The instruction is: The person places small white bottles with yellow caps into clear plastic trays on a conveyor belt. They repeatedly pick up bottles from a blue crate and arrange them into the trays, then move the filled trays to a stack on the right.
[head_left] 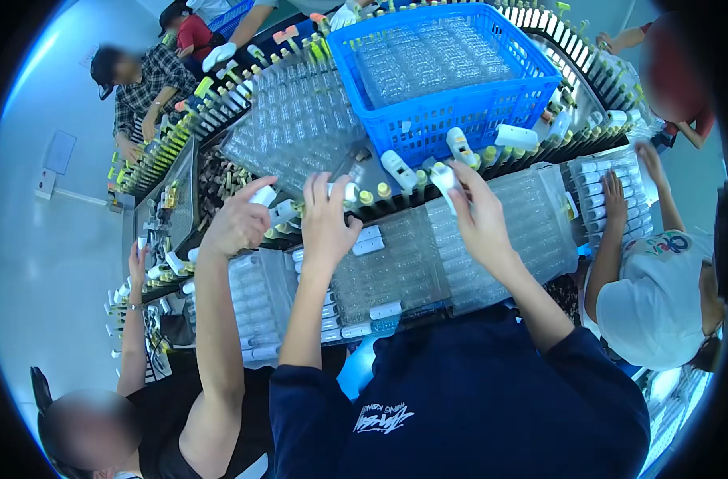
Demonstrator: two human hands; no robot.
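Observation:
My right hand grips a white plastic casing, its fingertips at the casing's side, over the row of yellow-tipped pegs. To the left, my left hand reaches over the same row with its fingers bent round a small white plastic piece, mostly hidden by the fingers. Between my hands, another white casing leans on the pegs, and one more casing stands just beyond my right hand. Below my hands lie clear plastic trays with a few white casings on them.
A blue crate holding stacked clear trays stands beyond the pegs. More clear trays lie left of it. A co-worker's hand works close to my left hand. Another person's hand rests on a tray of white casings at right.

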